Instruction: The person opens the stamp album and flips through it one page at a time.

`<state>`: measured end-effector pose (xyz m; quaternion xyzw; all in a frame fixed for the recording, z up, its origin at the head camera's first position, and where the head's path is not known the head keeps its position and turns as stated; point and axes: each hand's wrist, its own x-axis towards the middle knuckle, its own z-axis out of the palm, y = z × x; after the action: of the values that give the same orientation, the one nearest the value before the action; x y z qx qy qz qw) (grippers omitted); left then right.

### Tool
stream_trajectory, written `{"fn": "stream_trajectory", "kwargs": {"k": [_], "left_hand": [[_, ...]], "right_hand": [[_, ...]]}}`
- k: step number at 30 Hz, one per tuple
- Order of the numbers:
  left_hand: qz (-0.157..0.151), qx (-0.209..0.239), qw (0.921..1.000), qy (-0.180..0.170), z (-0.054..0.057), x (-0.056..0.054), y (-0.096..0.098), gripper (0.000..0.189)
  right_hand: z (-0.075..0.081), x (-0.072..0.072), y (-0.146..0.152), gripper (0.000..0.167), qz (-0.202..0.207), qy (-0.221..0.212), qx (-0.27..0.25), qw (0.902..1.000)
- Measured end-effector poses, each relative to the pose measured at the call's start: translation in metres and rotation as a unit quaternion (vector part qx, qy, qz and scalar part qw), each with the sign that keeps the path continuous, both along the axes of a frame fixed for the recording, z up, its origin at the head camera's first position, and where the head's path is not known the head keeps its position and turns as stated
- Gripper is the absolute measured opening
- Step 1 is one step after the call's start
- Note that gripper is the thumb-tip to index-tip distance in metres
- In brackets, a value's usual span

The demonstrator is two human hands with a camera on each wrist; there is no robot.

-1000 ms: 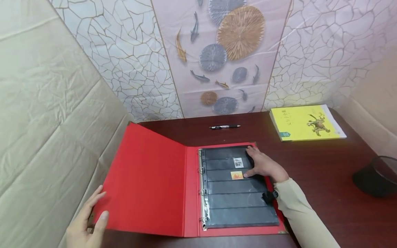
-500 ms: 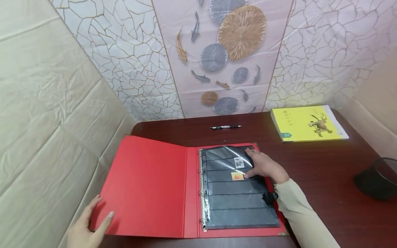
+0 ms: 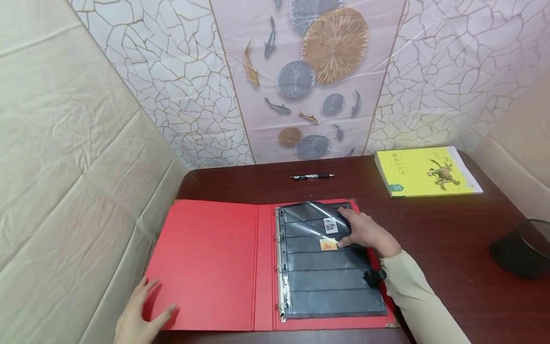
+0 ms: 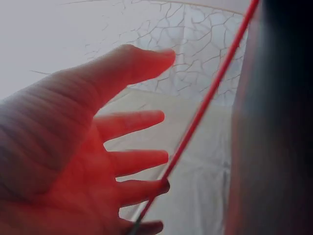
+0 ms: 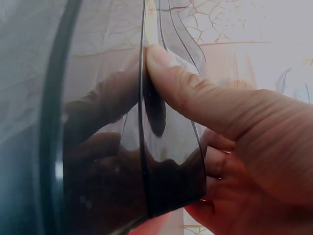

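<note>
A red ring-binder stamp album lies spread on the table, its cover out to the left. On its right side are black stock pages with clear strips, held by metal rings. Two stamps, one grey-white and one yellow-orange, sit in the upper strips. My right hand pinches the top page's right edge, thumb in front and fingers behind, as the right wrist view shows; the page bows up there. Fingers spread, my left hand is at the cover's lower left corner.
Behind the album lies a pen. A yellow book rests at the back right, and a black round holder stands at the right edge. Fabric-covered walls border the table at the left and back.
The red cover has come down flat on the left, and my left hand has loosened and shifted right. The page's upper right part has bent up under my right hand.
</note>
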<state>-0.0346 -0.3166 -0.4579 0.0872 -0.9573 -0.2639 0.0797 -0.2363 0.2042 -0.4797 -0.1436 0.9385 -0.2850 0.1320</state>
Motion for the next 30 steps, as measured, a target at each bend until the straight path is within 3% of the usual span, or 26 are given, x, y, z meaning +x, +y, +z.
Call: {"fn": "stream_trajectory", "kwargs": {"k": [2,5,7,12,16,22,30], "left_hand": [[-0.013,0.007,0.9995,-0.028,-0.002,-0.003,0.004,0.072],[-0.014,0.012,0.9951,-0.097,-0.001,-0.009,0.011,0.077],[-0.021,0.012,0.9935,-0.111,-0.003,-0.010,0.018,0.079],[-0.052,0.021,0.9944,-0.090,-0.009,-0.010,0.039,0.078],[-0.079,0.050,0.9909,-0.096,-0.011,-0.014,0.060,0.078],[-0.122,0.090,0.9850,-0.082,-0.014,-0.012,0.085,0.075],[-0.141,0.075,0.9775,-0.138,-0.020,-0.021,0.114,0.078]], "right_hand": [[0.001,0.001,-0.001,0.099,-0.003,0.001,-0.001,1.0000],[0.001,0.000,-0.002,0.098,-0.007,0.007,-0.002,1.0000],[0.000,-0.001,-0.003,0.098,-0.008,0.014,-0.002,0.9999],[0.004,-0.004,-0.005,0.097,-0.005,0.030,0.006,0.9995],[0.011,-0.005,-0.002,0.095,0.001,0.040,0.008,0.9992],[0.016,-0.002,0.001,0.095,0.004,0.014,-0.017,0.9997],[0.019,0.005,0.006,0.092,-0.011,0.021,-0.015,0.9996]]}}
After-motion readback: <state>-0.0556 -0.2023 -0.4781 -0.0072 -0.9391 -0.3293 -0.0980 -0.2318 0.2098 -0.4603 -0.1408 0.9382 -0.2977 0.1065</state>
